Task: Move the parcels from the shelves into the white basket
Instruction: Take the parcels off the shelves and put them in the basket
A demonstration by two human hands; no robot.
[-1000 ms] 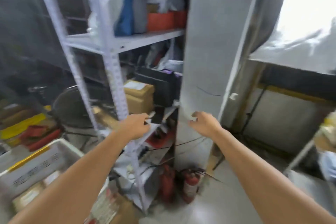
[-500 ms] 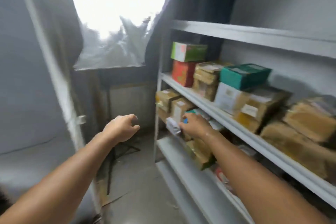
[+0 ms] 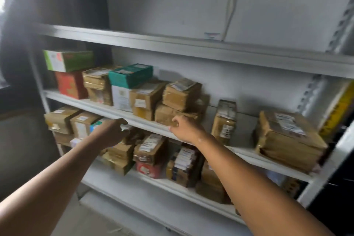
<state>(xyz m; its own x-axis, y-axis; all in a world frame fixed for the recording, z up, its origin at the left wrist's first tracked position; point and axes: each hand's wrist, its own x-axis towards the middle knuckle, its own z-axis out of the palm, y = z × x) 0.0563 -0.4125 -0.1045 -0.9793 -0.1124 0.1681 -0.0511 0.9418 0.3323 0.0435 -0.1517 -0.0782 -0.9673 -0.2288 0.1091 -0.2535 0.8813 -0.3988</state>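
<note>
The person is reaching in for a pick. The right hand (image 3: 183,128) is curling its fingers (image 3: 175,120) against the lower front edge of a crumpled brown taped cardboard parcel (image 3: 166,114) on the middle grey metal shelf (image 3: 245,136); a firm grip cannot be told. The left hand (image 3: 112,131) is hovering before the lower-shelf parcels (image 3: 149,147) with its fingers curled, and whether it is holding anything is unclear. The white basket is sitting out of view. The next move probably calls for a secure grasp, then sliding the parcel from under the brown labelled box (image 3: 182,94).

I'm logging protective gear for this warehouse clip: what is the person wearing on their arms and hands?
Nothing shows. The left hand and right hand are ungloved, with no ring, watch or wristband in view. The left forearm and right forearm are bare to the picture's lower edge; no sleeve appears.
</note>
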